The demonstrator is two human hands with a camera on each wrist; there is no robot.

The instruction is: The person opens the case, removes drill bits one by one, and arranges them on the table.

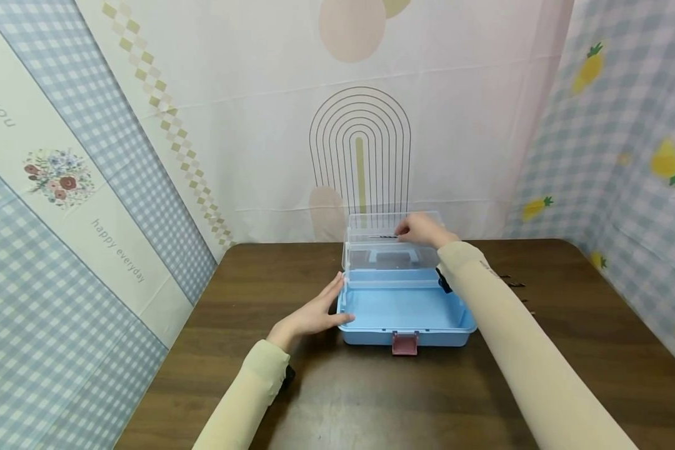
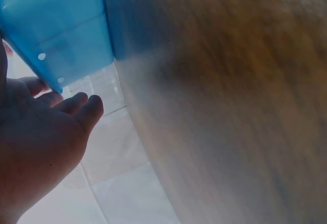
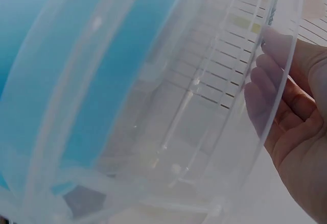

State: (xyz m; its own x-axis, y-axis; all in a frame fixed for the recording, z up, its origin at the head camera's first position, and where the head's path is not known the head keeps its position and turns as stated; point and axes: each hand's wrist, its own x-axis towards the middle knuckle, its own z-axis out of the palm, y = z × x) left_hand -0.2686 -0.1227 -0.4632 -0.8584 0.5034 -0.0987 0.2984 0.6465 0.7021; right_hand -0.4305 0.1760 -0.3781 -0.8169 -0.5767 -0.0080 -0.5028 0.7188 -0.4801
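A light-blue storage box (image 1: 405,309) with a pink latch (image 1: 405,344) stands on the table, its clear lid and clear tray (image 1: 390,239) raised at the back. My left hand (image 1: 312,315) rests along the box's left side, fingers straight, thumb over the rim; in the left wrist view its fingertips (image 2: 88,114) are beside the blue wall. Up at the clear tray, my right hand (image 1: 422,229) pinches a thin dark rod (image 1: 387,237), which looks partly twisted. The right wrist view shows this rod (image 3: 272,14) beyond the clear plastic; its exact kind is too small to tell.
Several small dark thin pieces (image 1: 515,284) lie on the brown wooden table (image 1: 568,350), right of the box and partly behind my right sleeve. A patterned cloth (image 1: 270,137) hangs behind the table, with checked cloth on both sides.
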